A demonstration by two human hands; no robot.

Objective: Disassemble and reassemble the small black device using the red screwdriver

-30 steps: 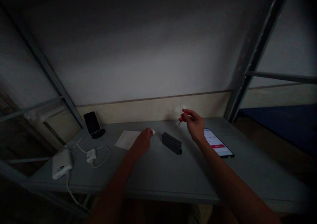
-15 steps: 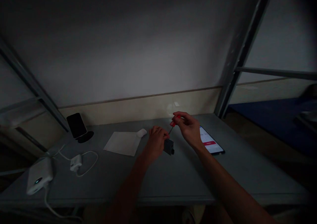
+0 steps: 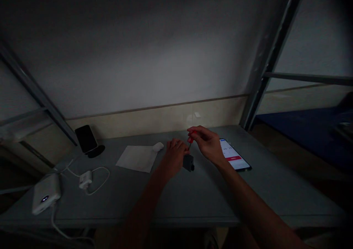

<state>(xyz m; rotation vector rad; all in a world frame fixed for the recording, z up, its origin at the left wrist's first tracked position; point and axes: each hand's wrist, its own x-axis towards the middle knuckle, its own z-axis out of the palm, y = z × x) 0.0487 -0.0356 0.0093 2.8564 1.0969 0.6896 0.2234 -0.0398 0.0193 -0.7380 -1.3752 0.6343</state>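
Note:
A small dark grey block (image 3: 188, 162) with a black knob at its near end rests on the grey table. My left hand (image 3: 175, 154) is closed around the block's far left part, its fingers hiding that end. In my right hand (image 3: 205, 142) a screwdriver with a red handle (image 3: 192, 136) is pinched, its thin shaft slanting down to the fingertips of my left hand. Where the tip touches is hidden by those fingers.
On the grey table (image 3: 171, 208), a lit phone (image 3: 234, 156) lies to the right. Left are a white sheet (image 3: 138, 158), a small white roll (image 3: 158, 147), a dark-screened device on a stand (image 3: 86, 139), a white adapter (image 3: 85, 179) with cable and a white power bank (image 3: 46, 194).
My right hand has moved slightly left and the screwdriver stands a bit steeper, closer to my left hand. The left hand keeps its hold on the block.

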